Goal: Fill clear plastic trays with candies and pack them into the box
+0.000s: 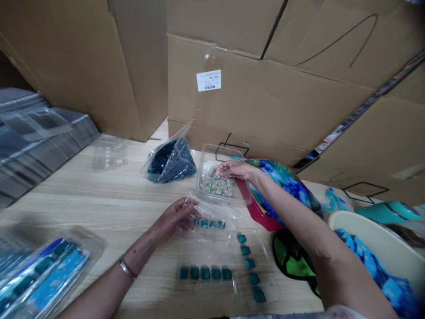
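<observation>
My left hand point(175, 218) grips the edge of a clear plastic blister tray point(212, 217) on the wooden table point(109, 204); a row of small teal blocks point(208, 223) sits in it. My right hand point(234, 169) reaches into a clear plastic box point(206, 156) of small multicoloured pieces point(214, 185), fingers curled down onto them. Nearer to me lies another clear tray point(232, 288) with teal blocks point(205, 273) set in a row and a column.
A clear bag of dark teal blocks point(171, 160) lies left of the box. A red bowl point(262, 215) and a cream bowl point(375, 243) with blue pieces stand at right. Filled packs point(43, 277) lie front left, stacked trays point(29, 146) far left, cardboard boxes point(265, 97) behind.
</observation>
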Demonstrator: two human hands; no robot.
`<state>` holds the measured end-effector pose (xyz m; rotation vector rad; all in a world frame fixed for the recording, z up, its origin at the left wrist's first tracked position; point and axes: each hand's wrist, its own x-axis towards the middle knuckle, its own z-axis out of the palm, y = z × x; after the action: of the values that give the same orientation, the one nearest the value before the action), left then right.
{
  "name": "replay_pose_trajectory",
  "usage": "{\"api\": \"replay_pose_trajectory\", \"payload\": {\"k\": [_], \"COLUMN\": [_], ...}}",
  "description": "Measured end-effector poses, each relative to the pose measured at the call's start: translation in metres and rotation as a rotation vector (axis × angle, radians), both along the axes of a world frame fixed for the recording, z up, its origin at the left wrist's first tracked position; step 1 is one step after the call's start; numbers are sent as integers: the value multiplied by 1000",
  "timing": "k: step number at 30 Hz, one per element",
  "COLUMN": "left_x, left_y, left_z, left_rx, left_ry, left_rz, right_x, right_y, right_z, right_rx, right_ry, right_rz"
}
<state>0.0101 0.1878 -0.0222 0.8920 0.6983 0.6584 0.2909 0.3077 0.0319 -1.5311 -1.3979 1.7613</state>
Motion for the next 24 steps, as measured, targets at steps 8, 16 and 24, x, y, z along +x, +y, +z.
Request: {"api": "replay_pose_trajectory", "payload": {"k": [8, 16, 24], "left_x": [-1, -1, -1], "left_y": [-1, 0, 0], "left_z": [4, 2, 4], "left_rx": [-7, -15, -27], "left_ry": [21, 21, 22], "left_rz": [-7, -6, -7], "right_x": [-8, -19, -10], "right_y": [-2, -2, -3], "right_z": [-7, -20, -16], "right_rx": [79, 189, 330], "right_ry": [-217, -467, -536], "right_rz": [41, 134, 201]}}
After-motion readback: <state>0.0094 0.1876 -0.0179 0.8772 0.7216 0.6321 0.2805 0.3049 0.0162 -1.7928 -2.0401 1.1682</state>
